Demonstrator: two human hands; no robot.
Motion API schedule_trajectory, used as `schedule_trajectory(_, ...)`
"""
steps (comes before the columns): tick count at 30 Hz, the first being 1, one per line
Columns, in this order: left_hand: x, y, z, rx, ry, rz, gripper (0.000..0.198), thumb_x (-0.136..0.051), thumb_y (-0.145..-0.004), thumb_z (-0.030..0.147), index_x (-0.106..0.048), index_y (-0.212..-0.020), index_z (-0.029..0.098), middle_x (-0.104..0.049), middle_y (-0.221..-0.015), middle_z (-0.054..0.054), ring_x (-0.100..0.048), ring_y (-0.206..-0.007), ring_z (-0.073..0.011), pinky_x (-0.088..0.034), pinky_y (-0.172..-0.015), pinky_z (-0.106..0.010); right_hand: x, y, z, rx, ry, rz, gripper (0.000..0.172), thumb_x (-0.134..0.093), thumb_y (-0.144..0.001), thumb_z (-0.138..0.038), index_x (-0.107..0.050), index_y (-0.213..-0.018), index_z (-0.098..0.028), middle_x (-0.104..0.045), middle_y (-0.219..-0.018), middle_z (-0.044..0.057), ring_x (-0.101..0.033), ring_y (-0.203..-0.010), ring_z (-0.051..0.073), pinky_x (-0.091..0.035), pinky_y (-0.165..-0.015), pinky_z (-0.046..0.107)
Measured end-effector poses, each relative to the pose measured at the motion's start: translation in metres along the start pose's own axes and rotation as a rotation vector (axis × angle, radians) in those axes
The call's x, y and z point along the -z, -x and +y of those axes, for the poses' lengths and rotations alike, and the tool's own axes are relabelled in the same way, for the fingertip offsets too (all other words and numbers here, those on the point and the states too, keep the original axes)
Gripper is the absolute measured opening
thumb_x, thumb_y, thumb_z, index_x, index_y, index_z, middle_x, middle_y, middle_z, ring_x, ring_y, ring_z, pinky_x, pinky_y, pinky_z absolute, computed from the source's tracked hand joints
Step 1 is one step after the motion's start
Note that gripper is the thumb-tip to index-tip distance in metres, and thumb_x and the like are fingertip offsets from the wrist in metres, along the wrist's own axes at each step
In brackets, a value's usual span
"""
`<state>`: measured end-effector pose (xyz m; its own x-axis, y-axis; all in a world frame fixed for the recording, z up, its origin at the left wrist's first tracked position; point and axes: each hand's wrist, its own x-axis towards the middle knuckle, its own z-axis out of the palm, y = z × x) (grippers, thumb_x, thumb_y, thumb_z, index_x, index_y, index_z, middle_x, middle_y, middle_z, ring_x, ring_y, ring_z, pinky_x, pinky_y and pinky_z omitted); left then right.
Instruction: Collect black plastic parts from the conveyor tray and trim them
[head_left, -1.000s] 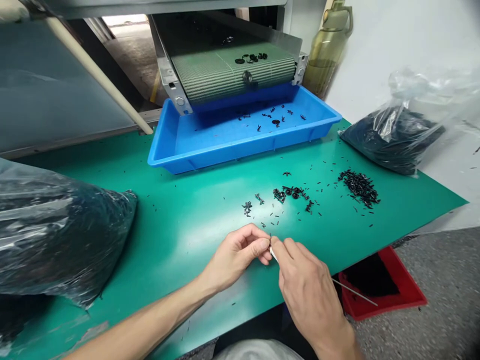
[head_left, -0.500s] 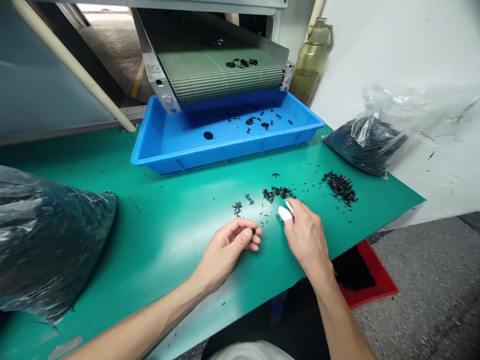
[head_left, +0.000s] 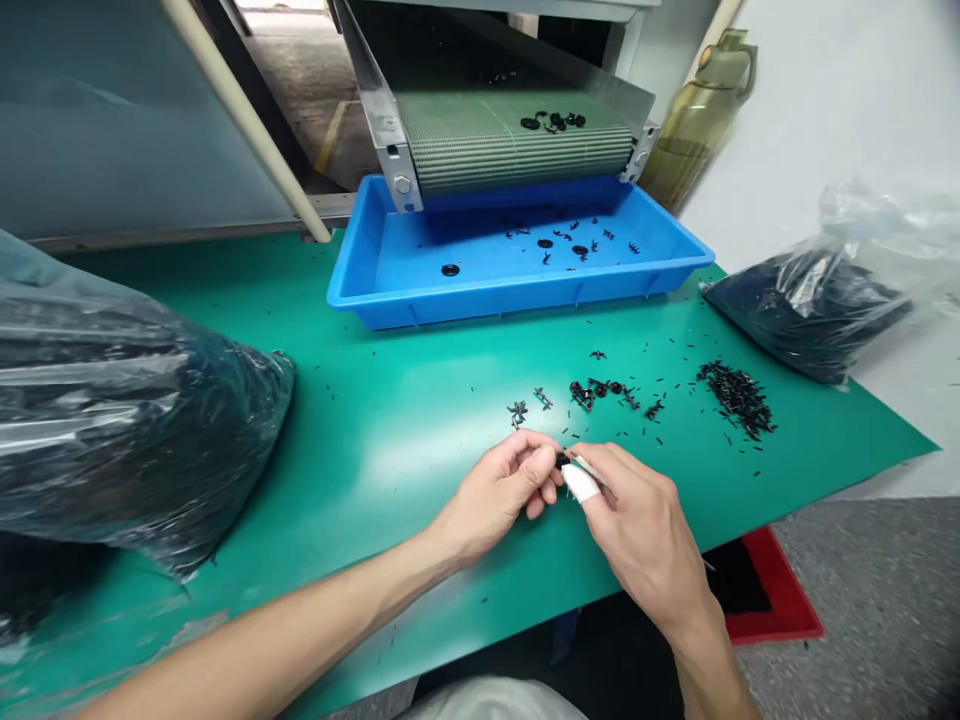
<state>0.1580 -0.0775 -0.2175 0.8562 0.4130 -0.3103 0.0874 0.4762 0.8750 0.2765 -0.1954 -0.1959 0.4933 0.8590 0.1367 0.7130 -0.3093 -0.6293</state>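
Observation:
My left hand (head_left: 499,492) and my right hand (head_left: 637,525) meet fingertip to fingertip low over the green mat (head_left: 360,420). Both are closed in a pinch on a small black part (head_left: 561,461) between them. A white cot covers one finger of the right hand. Just beyond the fingers lies a loose cluster of small black parts (head_left: 600,392), and a denser heap of black parts (head_left: 735,395) sits to the right. Tiny black slivers are scattered over the mat around them.
A blue tray (head_left: 517,295) with a few black parts stands at the back under a ribbed conveyor belt (head_left: 517,145). Plastic bags of black parts lie at the left (head_left: 127,420) and right (head_left: 810,305). A red bin (head_left: 772,600) sits on the floor; an olive bottle (head_left: 697,105) stands behind.
My right hand reached out to the cluster of parts half a second ago and has come back to meet the left hand. The camera view shifted sideways.

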Motion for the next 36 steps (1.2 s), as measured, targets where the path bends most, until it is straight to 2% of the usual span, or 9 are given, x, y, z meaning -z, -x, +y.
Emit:
schedule_trajectory(4, 0.003, 0.001, 0.0, 0.026, -0.038, -0.026, 0.031, -0.066, -0.084, 0.043, -0.057, -0.098, 0.016, -0.056, -0.068, 0.003, -0.048, -0.056, -0.0068, -0.033, -0.05, -0.021, -0.004, 0.012, -0.007, 0.033, -0.019, -0.033, 0.025, -0.042, -0.094, -0.019, -0.064, -0.103, -0.024, -0.059, -0.083, 0.0, -0.054, -0.07, 0.014, -0.037, -0.065, 0.027)
schedule_trajectory(10, 0.003, 0.002, 0.001, 0.029, -0.071, -0.053, 0.03, -0.064, -0.085, 0.042, -0.058, -0.098, 0.015, -0.059, -0.068, 0.002, -0.048, -0.057, -0.007, -0.034, -0.053, -0.022, -0.006, 0.017, 0.002, 0.081, -0.102, -0.008, 0.034, -0.041, -0.093, -0.013, -0.061, -0.117, -0.025, -0.059, -0.087, 0.001, -0.056, -0.075, 0.014, -0.042, -0.067, 0.025)
schedule_trajectory(13, 0.002, 0.001, 0.002, 0.024, -0.031, -0.044, 0.032, -0.066, -0.084, 0.04, -0.059, -0.103, 0.016, -0.063, -0.078, -0.001, -0.051, -0.065, -0.0087, -0.039, -0.06, -0.024, -0.009, 0.024, 0.005, 0.095, 0.036, 0.039, 0.036, -0.036, -0.093, -0.012, -0.058, -0.121, -0.019, -0.063, -0.091, 0.005, -0.059, -0.078, 0.017, -0.044, -0.066, 0.028)
schedule_trajectory(17, 0.0, 0.0, 0.004, 0.05, -0.057, -0.03, 0.03, -0.067, -0.083, 0.039, -0.064, -0.1, 0.015, -0.062, -0.08, -0.002, -0.05, -0.066, -0.0098, -0.04, -0.064, -0.026, -0.01, 0.029, 0.006, 0.152, 0.23, 0.099, 0.031, -0.034, -0.093, -0.011, -0.06, -0.109, -0.016, -0.065, -0.089, 0.008, -0.061, -0.08, 0.02, -0.044, -0.066, 0.03)
schedule_trajectory(20, 0.0, 0.001, 0.004, 0.06, -0.079, -0.017, 0.029, -0.068, -0.082, 0.04, -0.064, -0.097, 0.015, -0.061, -0.078, -0.001, -0.049, -0.065, -0.0098, -0.039, -0.064, -0.026, -0.01, 0.027, 0.005, 0.197, 0.258, 0.08, 0.032, -0.032, -0.093, -0.008, -0.061, -0.103, -0.017, -0.063, -0.083, 0.006, -0.059, -0.076, 0.019, -0.041, -0.065, 0.03)
schedule_trajectory(30, 0.002, 0.004, 0.006, 0.048, -0.241, -0.064, 0.03, -0.06, -0.086, 0.044, -0.064, -0.101, 0.017, -0.062, -0.084, -0.002, -0.049, -0.071, -0.0116, -0.039, -0.067, -0.027, -0.002, 0.021, 0.007, 0.276, 0.407, 0.045, 0.034, -0.033, -0.09, -0.004, -0.061, -0.105, -0.018, -0.055, -0.075, 0.003, -0.048, -0.069, 0.019, -0.031, -0.064, 0.031)
schedule_trajectory(36, 0.0, 0.004, 0.005, 0.013, -0.333, -0.056, 0.027, -0.061, -0.085, 0.042, -0.065, -0.097, 0.018, -0.06, -0.079, 0.0, -0.047, -0.068, -0.0116, -0.038, -0.064, -0.026, -0.003, 0.021, 0.007, 0.282, 0.427, -0.008, 0.025, -0.036, -0.094, -0.01, -0.059, -0.089, -0.02, -0.054, -0.069, 0.002, -0.046, -0.066, 0.018, -0.028, -0.062, 0.031)
